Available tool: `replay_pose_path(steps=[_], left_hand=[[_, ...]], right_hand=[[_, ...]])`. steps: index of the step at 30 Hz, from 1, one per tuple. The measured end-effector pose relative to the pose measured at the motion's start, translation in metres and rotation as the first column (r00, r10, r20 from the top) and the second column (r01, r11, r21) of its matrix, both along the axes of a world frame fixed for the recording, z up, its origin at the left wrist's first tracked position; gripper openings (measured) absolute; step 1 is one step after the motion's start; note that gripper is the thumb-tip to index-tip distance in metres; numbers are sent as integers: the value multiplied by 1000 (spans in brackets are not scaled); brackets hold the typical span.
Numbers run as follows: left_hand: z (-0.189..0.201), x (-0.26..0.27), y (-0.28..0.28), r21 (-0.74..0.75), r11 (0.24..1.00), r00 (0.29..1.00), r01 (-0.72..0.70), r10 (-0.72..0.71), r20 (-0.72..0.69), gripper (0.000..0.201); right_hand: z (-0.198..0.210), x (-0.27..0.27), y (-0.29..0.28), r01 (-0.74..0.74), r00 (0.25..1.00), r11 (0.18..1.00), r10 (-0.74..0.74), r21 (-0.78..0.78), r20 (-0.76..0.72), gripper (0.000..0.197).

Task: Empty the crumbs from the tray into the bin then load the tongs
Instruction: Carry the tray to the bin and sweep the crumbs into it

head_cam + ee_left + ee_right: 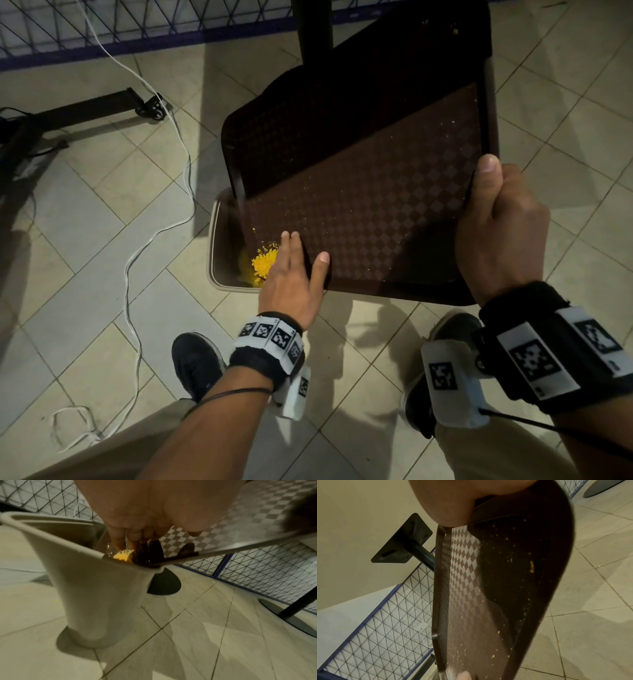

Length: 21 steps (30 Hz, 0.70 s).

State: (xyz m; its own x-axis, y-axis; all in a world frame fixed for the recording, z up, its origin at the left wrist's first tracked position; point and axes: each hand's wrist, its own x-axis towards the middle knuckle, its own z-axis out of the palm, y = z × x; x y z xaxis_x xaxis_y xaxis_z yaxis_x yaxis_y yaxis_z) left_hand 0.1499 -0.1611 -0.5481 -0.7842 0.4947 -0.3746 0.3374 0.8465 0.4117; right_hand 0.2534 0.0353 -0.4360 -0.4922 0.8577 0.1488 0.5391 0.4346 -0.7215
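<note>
A dark brown checkered tray [376,192] is tilted over a beige bin [219,240], its low left corner above the bin's mouth. My right hand [496,219] grips the tray's right rim, thumb on top. My left hand [294,274] lies flat on the tray's lower left corner with straight fingers, beside a heap of yellow crumbs [263,263]. In the left wrist view the crumbs [122,557] spill at the bin's rim [72,547] under the fingers [120,539]. Fine crumbs dot the tray [471,588] in the right wrist view. No tongs are in view.
A black table post [315,31] rises behind the tray. A white cable [137,240] snakes over the tiled floor at left, near a black stand base [85,109]. A wire-mesh fence [102,24] runs along the back. My shoes [195,363] stand below.
</note>
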Motion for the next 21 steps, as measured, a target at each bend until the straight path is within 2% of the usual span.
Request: replay_pose_path(steps=[3, 6, 8, 13, 18, 21], left_hand=[[-14, 8, -5, -139, 990, 999, 19, -13, 45, 72], [-20, -3, -18, -278, 958, 998, 64, -68, -4, 69], [-16, -14, -23, -267, 962, 997, 55, -67, -35, 67], [1, -9, -14, -120, 992, 999, 39, -41, -8, 58], [-4, -11, -20, -236, 970, 999, 53, -52, 8, 54], [9, -26, -17, -233, 972, 991, -29, -2, -132, 45]], right_hand=[[0, 2, 2, 7, 1000, 1000, -6, 5, -7, 36], [0, 2, 4, 5, 1000, 1000, -4, 12, -24, 41], [0, 3, 5, 5, 1000, 1000, -5, 23, -14, 42], [0, 3, 6, 17, 1000, 999, -16, 42, -22, 44], [4, 3, 5, -9, 998, 993, 15, 115, -54, 43], [8, 3, 4, -24, 998, 986, 34, 164, -57, 42]])
